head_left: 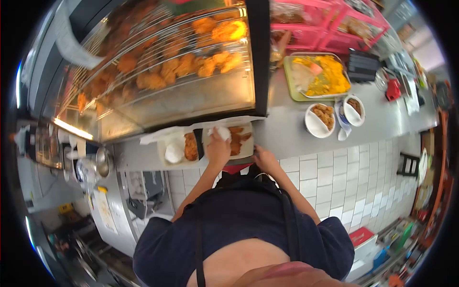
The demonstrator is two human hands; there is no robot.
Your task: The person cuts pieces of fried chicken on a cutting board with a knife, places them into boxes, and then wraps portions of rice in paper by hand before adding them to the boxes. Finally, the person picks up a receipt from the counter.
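My left hand (217,149) reaches over a paper meal box (246,150), its fingers bent around a mound of white rice (224,132) at the box's left side. Brown fried chicken pieces (236,142) fill the right side of that box. My right hand (266,160) is curled at the counter's front edge, close to the box's lower right corner; whatever its fingertips grip is hidden. Left of my left hand stands a second meal box (165,142) with a white rice mound (175,153) and a piece of fried chicken (191,146).
Behind the boxes rises a lit glass warmer (191,103) with fried chicken on racks. Rightward on the steel counter (287,138) are two white bowls (318,128) of food and a green tray (290,88) with yellow food. Pink baskets (330,28) stand behind; a metal bowl (103,161) is at left.
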